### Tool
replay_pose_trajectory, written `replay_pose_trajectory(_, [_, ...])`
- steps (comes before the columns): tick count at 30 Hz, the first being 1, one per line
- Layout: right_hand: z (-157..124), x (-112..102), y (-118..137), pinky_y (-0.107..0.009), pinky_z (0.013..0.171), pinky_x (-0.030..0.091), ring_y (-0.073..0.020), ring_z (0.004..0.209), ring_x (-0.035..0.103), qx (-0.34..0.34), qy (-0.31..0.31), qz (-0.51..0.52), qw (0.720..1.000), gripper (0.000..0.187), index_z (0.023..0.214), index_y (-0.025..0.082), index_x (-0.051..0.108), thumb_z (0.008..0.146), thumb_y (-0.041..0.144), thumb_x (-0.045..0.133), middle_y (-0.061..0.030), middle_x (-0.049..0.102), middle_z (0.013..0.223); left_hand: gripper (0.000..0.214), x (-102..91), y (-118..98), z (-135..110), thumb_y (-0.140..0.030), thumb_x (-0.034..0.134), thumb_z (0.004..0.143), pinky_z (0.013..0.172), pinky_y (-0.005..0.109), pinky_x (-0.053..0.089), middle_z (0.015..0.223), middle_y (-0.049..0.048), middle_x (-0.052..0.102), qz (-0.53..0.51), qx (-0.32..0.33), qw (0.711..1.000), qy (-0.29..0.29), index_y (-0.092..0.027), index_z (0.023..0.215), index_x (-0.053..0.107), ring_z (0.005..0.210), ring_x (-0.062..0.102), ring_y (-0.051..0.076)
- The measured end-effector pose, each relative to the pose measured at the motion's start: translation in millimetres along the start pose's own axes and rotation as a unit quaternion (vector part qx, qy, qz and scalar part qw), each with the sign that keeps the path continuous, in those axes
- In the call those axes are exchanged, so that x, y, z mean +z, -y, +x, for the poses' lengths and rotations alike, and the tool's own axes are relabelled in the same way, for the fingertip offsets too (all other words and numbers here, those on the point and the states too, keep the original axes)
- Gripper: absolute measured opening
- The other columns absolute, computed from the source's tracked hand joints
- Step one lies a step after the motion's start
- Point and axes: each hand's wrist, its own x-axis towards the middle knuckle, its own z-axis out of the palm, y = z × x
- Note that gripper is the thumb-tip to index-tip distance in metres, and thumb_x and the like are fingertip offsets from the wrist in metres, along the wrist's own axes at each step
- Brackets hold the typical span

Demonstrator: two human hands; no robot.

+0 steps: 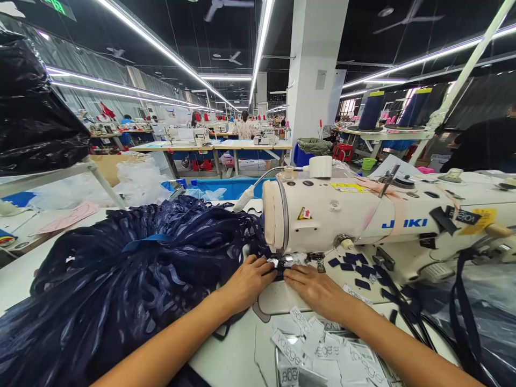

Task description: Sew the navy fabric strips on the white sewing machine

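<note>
A white JUKI sewing machine [322,215] stands ahead of me, its head above the stitching area. My left hand [253,279] has its fingers pressed together on dark navy fabric just left of the presser foot. From the other side, my right hand [314,287] pins the fabric's edge [281,273] with its fingertips. What lies under the fingertips is partly hidden. A large pile of navy garments [133,269] spreads to the left. White printed labels [322,349] lie in a tray below my right forearm.
Small navy fabric pieces [357,266] are scattered on the machine bed at right. Dark straps [463,312] hang at far right, near clear plastic. Two navy thread cones [371,112] stand behind. A black plastic bag [36,102] hangs at upper left.
</note>
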Motion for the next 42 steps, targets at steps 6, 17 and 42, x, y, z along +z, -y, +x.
replay_pose_trajectory(6, [0.3, 1.2, 0.2, -0.037, 0.079, 0.053, -0.025, 0.102, 0.051, -0.001, -0.015, 0.01, 1.0, 0.038, 0.113, 0.005, 0.053, 0.076, 0.0, 0.045, -0.0139, 0.055, 0.114, 0.025, 6.0, 0.5, -0.2, -0.013, 0.042, 0.086, 0.08, 0.035, 0.036, 0.112, 0.0076, 0.057, 0.009, 0.002, 1.0, -0.007, -0.016, 0.108, 0.053, 0.101, 0.051, 0.021])
replay_pose_trajectory(17, [4.5, 1.6, 0.9, -0.04, 0.074, 0.054, -0.0274, 0.092, 0.056, 0.046, 0.004, -0.033, 0.998, 0.039, 0.112, 0.007, 0.056, 0.076, 0.001, 0.043, -0.0151, 0.057, 0.107, 0.029, 4.6, 9.4, 4.0, -0.01, 0.038, 0.087, 0.083, 0.035, 0.034, 0.106, 0.0075, 0.059, 0.029, 0.016, 0.999, -0.005, -0.014, 0.113, 0.051, 0.1, 0.05, 0.021])
replay_pose_trajectory(42, [6.9, -12.9, 9.0, -0.041, 0.08, 0.046, -0.0273, 0.085, 0.058, 0.15, 0.064, -0.084, 0.983, 0.029, 0.102, 0.009, 0.061, 0.081, 0.028, 0.054, -0.0148, 0.062, 0.094, 0.029, 4.1, -11.6, 17.0, -0.02, 0.05, 0.079, 0.098, 0.059, 0.018, 0.092, 0.0142, 0.061, 0.112, -0.172, 0.979, -0.016, -0.012, 0.106, 0.059, 0.095, 0.051, 0.029])
